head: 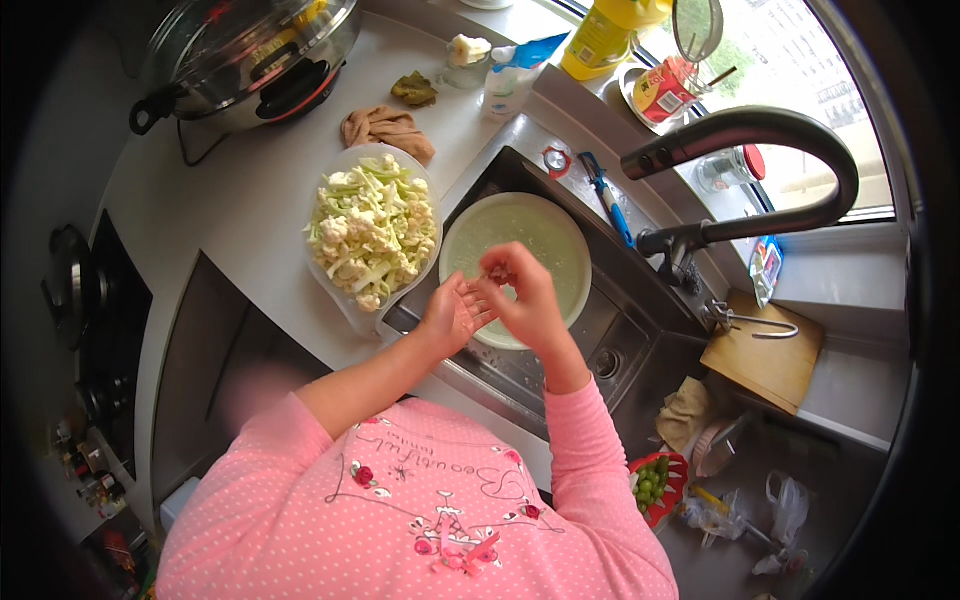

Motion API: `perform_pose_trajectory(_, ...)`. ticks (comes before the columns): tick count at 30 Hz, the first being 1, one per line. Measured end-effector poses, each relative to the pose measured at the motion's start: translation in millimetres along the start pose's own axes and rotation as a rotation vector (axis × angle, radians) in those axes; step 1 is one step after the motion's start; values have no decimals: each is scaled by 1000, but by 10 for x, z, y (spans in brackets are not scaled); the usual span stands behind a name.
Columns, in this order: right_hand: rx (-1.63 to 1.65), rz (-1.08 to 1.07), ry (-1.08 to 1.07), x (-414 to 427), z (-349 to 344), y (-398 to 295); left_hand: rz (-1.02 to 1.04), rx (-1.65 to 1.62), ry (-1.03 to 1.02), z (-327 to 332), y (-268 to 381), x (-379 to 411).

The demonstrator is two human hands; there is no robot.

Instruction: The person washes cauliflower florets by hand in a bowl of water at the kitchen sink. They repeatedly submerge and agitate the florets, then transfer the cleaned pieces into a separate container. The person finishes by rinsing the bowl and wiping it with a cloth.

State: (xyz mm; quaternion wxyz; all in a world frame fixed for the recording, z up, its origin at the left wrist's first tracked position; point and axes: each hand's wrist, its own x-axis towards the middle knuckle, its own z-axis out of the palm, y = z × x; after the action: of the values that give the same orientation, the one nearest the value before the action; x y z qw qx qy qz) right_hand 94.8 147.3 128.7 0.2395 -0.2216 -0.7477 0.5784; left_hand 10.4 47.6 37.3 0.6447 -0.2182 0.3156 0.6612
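A wide pale basin (559, 217) of cloudy water stands in the dark sink (645, 334). Over its near left rim my left hand (454, 311) is turned palm up, fingers spread and apparently holding nothing. Close beside it, above the water, my right hand (525, 296) has its fingers curled in; a small pinkish bit shows at them, too small to name, and whether it is gripped I cannot tell. Left of the basin, a clear plastic container (429, 180) is heaped with cut cauliflower florets (371, 225). A brown cloth (386, 131) lies behind it.
The faucet (795, 120) arches over the sink's right side. A blue-handled peeler (611, 199) lies on the sink ledge. A lidded electric pot (255, 67) stands back left, a yellow jug (611, 37) by the window. Right are a wooden board (765, 352) and a red bowl (671, 495) of green fruit.
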Motion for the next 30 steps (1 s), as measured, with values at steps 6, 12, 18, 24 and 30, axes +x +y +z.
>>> perform_pose_trajectory(6,-744,-306,-178,-358,75,-394,-171,-31,-365,-34,27,-24)
perform_pose_trajectory(12,-230,19,135,-290,-67,181,-28,93,-133,-12,-11,-8)
perform_pose_trajectory(18,-386,307,515,-17,-695,1827,-49,119,-87,22,21,-28)
perform_pose_trajectory(24,-73,602,461,300,-663,2444,39,248,-61,7,17,-13)
perform_pose_trajectory(30,708,799,385,359,-473,1991,59,220,66,-180,-4,170)
